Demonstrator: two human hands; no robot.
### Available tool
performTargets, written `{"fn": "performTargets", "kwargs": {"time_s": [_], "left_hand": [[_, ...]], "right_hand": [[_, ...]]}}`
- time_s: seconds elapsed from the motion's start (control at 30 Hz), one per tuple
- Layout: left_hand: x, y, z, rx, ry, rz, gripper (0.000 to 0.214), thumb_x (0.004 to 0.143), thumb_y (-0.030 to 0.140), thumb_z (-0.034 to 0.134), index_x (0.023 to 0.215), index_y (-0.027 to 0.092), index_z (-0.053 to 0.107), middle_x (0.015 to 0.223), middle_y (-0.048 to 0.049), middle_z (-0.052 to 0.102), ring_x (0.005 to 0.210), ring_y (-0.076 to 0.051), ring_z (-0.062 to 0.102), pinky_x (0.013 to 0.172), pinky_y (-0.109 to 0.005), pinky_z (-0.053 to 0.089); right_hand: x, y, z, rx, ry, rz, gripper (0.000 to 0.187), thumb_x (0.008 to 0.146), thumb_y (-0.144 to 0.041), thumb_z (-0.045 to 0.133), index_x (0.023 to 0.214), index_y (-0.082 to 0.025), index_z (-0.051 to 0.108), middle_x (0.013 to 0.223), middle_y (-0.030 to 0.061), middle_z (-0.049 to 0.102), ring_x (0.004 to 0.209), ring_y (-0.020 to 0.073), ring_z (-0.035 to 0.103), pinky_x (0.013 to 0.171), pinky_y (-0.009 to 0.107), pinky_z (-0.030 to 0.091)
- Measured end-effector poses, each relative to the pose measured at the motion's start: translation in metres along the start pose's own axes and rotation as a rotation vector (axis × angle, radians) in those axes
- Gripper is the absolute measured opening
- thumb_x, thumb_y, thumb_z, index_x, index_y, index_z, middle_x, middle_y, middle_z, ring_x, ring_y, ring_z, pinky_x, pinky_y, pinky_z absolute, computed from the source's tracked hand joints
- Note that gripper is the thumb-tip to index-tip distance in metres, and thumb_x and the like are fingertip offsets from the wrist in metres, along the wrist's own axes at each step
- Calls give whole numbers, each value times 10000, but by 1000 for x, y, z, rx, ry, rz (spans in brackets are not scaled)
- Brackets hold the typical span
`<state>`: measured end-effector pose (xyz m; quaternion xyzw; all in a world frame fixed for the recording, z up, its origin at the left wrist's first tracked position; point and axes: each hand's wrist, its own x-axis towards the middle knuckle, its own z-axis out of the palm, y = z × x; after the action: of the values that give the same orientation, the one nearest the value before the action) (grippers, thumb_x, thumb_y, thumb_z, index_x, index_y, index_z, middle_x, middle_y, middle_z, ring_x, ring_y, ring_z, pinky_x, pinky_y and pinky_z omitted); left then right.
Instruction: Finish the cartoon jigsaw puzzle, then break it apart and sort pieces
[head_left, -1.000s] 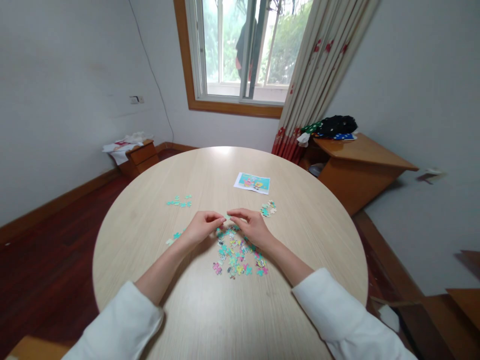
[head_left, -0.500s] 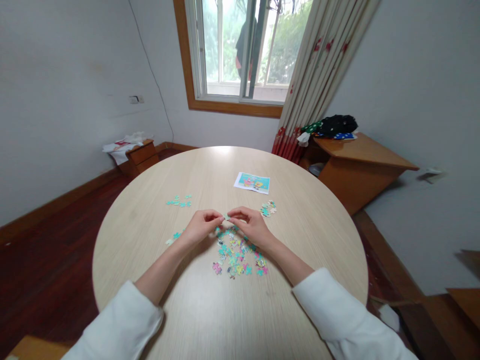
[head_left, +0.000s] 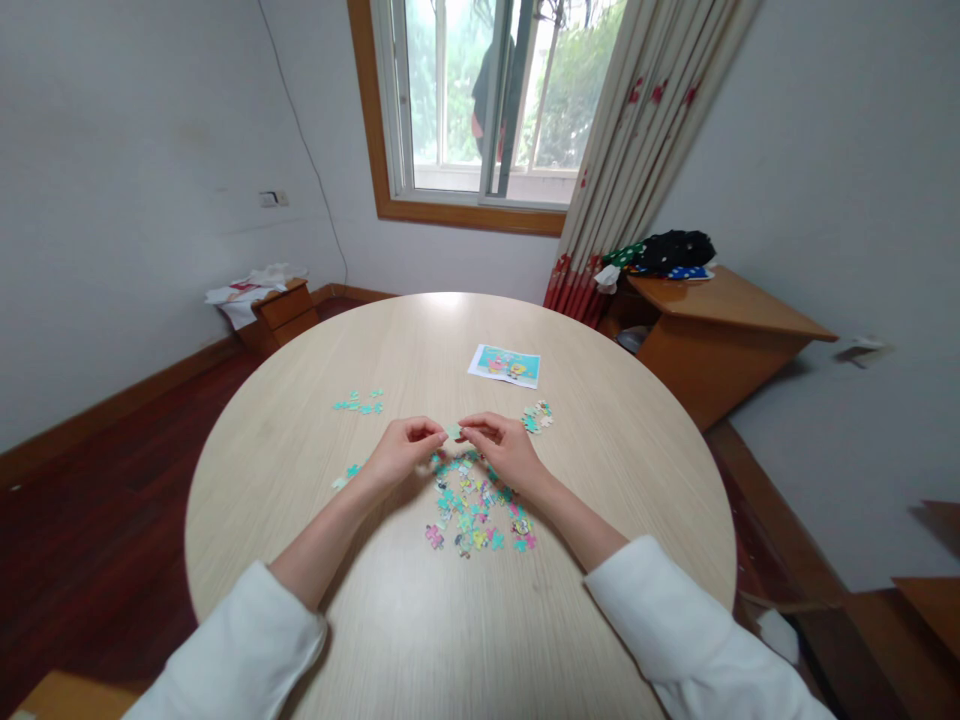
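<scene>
Between the fingertips of both hands is a small pale green jigsaw puzzle piece [head_left: 454,431], held just above the table. My left hand [head_left: 407,446] pinches its left side; my right hand [head_left: 501,446] has thumb and fingers closed on its right side. Below and in front of the hands lies a loose pile of jigsaw pieces [head_left: 469,510] in turquoise, pink and yellow, partly hidden by my right hand. A few more pieces [head_left: 350,474] lie by my left wrist, partly covered by the forearm.
The round wooden table [head_left: 420,620] carries a printed picture card [head_left: 506,366] toward the back, a turquoise piece group [head_left: 361,404] on the left and a small mixed heap [head_left: 536,417] on the right. A wooden desk [head_left: 727,320] with cloths stands beyond the right edge.
The puzzle piece shows more of its face between the fingertips now. My right hand has shifted very slightly; the pieces on the table lie as before.
</scene>
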<state>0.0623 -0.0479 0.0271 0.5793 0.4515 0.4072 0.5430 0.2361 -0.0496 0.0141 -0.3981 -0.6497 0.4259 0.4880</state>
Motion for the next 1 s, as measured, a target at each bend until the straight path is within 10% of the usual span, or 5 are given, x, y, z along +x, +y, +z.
{"fn": "performTargets", "kwargs": {"time_s": [0.43, 0.63, 1.0], "left_hand": [[-1, 3, 1, -12, -10, -11, 185, 644, 321, 667, 644, 141, 626, 603, -53, 647, 534, -111, 520, 550, -261, 366], [2, -3, 1, -27, 74, -45, 156, 646, 301, 674, 644, 158, 612, 606, -43, 637, 569, -134, 571, 564, -267, 396], [2, -3, 1, -19, 65, -60, 155, 648, 298, 659, 641, 157, 597, 594, -49, 643, 558, -134, 578, 547, -259, 389]], "right_hand": [[1, -3, -2, -151, -15, -18, 138, 771, -288, 562, 742, -168, 622, 708, 19, 650, 673, 136, 599, 671, 292, 475], [12, 14, -17, -470, 189, 10, 123, 794, -239, 520, 717, -183, 599, 920, 51, 645, 934, 196, 562, 867, 400, 409], [12, 22, -16, -930, 77, 143, 134, 767, -274, 614, 668, -185, 630, 1134, 75, 577, 1083, 249, 453, 903, 417, 282]]}}
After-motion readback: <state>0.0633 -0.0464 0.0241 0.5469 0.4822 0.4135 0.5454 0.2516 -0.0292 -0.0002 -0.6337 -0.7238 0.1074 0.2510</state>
